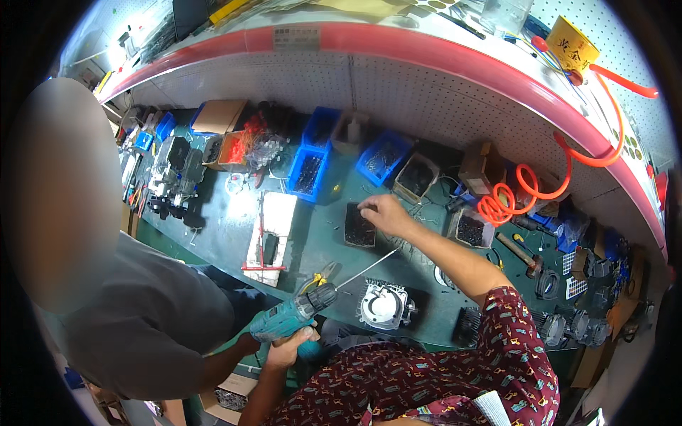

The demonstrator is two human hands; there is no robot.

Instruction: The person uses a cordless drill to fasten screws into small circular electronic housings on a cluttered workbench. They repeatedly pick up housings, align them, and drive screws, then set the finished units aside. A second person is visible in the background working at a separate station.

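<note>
My left hand (290,346) is wrapped round the grip of a teal cordless drill (277,321), low at the front of the bench. Its long thin driver bit (368,268) points up and to the right. My right hand (387,215) is over the upper right edge of a small dark tray of screws (359,233), fingertips pinched together; what they hold, if anything, is too small to make out. Between my arms a silver finned engine cylinder part (383,305) lies on the green bench. Yellow-handled pliers (317,278) rest beyond the drill's chuck.
A co-worker in a grey shirt (170,305) stands close at my left, a forearm near the drill. Blue bins (307,172) line the back of the bench. A white foam block (271,238) lies left, a hammer (518,254) right. A coiled orange hose (526,183) hangs right.
</note>
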